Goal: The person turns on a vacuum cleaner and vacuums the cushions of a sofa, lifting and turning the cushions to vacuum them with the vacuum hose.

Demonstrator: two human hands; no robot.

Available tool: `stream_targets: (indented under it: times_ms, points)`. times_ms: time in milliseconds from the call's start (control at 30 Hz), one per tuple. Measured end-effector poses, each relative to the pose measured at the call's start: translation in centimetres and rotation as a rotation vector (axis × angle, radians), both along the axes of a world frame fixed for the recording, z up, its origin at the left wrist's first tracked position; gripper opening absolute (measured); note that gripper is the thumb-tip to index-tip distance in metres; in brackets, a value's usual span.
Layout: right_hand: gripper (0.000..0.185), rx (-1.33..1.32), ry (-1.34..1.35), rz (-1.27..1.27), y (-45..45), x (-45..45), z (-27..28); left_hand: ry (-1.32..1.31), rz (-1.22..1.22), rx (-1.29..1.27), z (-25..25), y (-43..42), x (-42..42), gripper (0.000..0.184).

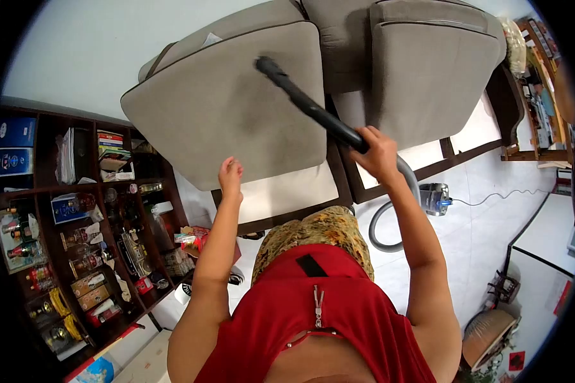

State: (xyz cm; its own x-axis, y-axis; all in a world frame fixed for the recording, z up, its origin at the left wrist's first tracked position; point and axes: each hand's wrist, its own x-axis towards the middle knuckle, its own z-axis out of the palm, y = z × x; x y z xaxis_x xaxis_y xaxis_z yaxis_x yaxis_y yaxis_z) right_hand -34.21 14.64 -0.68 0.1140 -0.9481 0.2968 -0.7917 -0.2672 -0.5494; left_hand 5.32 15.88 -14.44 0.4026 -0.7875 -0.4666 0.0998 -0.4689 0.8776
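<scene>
A black vacuum wand point(310, 110) runs up and left from my right hand point(378, 153), whose fingers are wrapped round its handle. The wand's nozzle end is over the upper part of a grey sofa cushion point(204, 115) that leans upright; whether it touches the fabric I cannot tell. My left hand point(230, 175) is raised near the cushion's lower edge with its fingers curled, and nothing shows in it. From the handle a grey hose point(372, 233) loops down beside my right forearm. The vacuum's body point(436, 199) rests on the floor at the right.
Another grey cushion point(431, 80) leans at the right over the sofa's cream base point(421, 157). Dark shelves point(41, 191) with books and bottles fill the left side. A thin cable point(492, 200) crosses the tiled floor. A wooden shelf point(543, 102) stands at the upper right.
</scene>
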Motion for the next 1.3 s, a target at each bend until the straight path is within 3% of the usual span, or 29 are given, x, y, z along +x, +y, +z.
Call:
stream_targets:
  times_ms: [133,200,433,567,700,833,933,1100,1233,1300]
  points:
    - [0.046,-0.083,0.085,0.093,-3.4,7.5,4.0,-0.012,0.051,-0.035,-0.7,-1.2,3.5,0.034]
    - [0.048,-0.087,0.139,0.097,-5.8,9.9,4.1,-0.149,-0.003,-0.089,-1.9,-3.0,4.9,0.034]
    - [0.045,0.032,0.074,-0.167,-6.0,1.8,4.9,-0.510,-0.158,-0.189,2.1,-11.0,8.6,0.042]
    - [0.042,0.152,0.220,-0.290,-5.2,-0.4,6.3,-0.949,-0.317,-0.186,4.2,-16.6,12.1,0.049]
    - [0.045,-0.007,0.058,-0.147,-4.2,5.3,8.1,-1.073,-0.322,-0.292,5.3,-23.0,13.6,0.052]
    - [0.041,0.040,0.073,-0.086,-7.4,12.3,8.9,-1.169,-0.335,-0.362,4.8,-30.6,15.0,0.054]
    - [0.043,0.046,0.068,-0.172,-9.8,12.7,8.2,-1.323,-0.466,-0.250,6.3,-33.3,14.0,0.058]
    - [0.046,0.047,-0.050,-0.342,-9.2,6.0,8.2,-1.323,-0.663,-0.036,7.5,-36.2,12.8,0.082]
    - [0.048,0.145,0.002,-0.407,-7.4,5.2,10.4,-1.422,-0.735,0.063,8.6,-36.1,11.7,0.098]
    - [0.048,0.123,0.050,-0.386,-6.5,6.3,11.4,-1.396,-0.782,0.096,10.6,-36.0,11.2,0.098]
